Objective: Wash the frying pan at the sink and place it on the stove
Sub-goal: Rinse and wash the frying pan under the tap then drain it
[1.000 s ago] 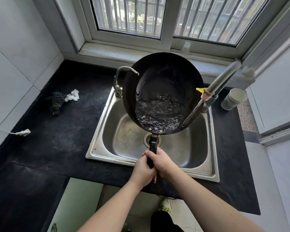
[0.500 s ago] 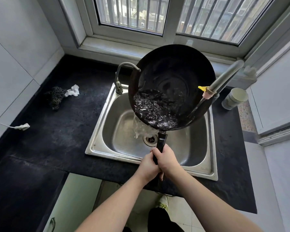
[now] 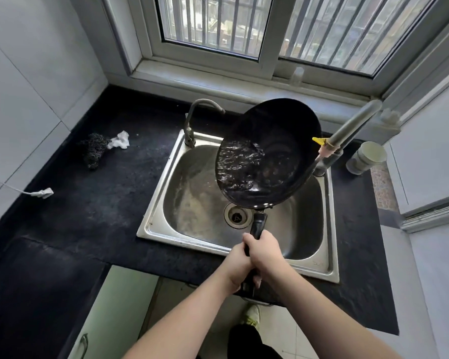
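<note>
Nearest, both hands wrap the pan's black handle (image 3: 257,226) over the front edge of the desk (image 3: 94,218): the left hand (image 3: 235,265) lower, its fingers curled round the grip, the right hand (image 3: 263,251) just above it and touching it, fingers clamped on the same handle. The pan (image 3: 283,141) is held in the air above the sink (image 3: 151,229), tilted down toward the left, with dark rippled water (image 3: 240,164) pooled against its lower left wall. Below the pan, the drain (image 3: 237,216) sits in the wet steel basin. Behind the sink's left corner stands a curved tap (image 3: 197,117); at the right corner a grey pipe (image 3: 353,125) with a yellow clip (image 3: 319,140) leans beside the pan's rim. Farther left on the desk lie a dark scourer (image 3: 94,150) and a white rag (image 3: 119,143), touching. A barred window (image 3: 244,22) lies beyond.
</note>
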### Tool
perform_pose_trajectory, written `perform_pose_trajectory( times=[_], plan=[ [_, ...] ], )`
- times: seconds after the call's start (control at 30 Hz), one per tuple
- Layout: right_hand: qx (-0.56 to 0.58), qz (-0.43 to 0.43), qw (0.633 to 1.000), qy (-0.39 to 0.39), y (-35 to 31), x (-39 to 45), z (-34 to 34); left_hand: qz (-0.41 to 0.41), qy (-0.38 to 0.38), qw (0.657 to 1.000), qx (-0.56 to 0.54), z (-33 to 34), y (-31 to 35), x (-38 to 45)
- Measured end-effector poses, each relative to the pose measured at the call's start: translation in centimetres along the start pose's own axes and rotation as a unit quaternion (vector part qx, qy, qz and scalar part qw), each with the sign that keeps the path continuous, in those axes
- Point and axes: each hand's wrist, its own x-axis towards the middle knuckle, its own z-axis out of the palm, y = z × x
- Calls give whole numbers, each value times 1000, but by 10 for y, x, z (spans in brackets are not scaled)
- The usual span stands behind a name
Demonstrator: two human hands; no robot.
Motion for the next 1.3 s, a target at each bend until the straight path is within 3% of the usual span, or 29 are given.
perform_pose_trajectory(
  times=[0.37, 0.83, 1.1, 1.3],
  plan=[
    [55, -11, 998, -35, 3, -16, 5, 44, -5, 997, 56, -8, 4, -19],
    [191, -61, 969, -145, -2, -7, 17, 110, 112, 959, 236, -29, 1, -14],
    [222, -22, 950, -221, -9, 9, 21, 99, 174, 931, 305, -37, -2, -3],
    [231, 0, 947, -222, -20, 21, 31, 100, 206, 917, 327, -46, 0, 4]
  ],
)
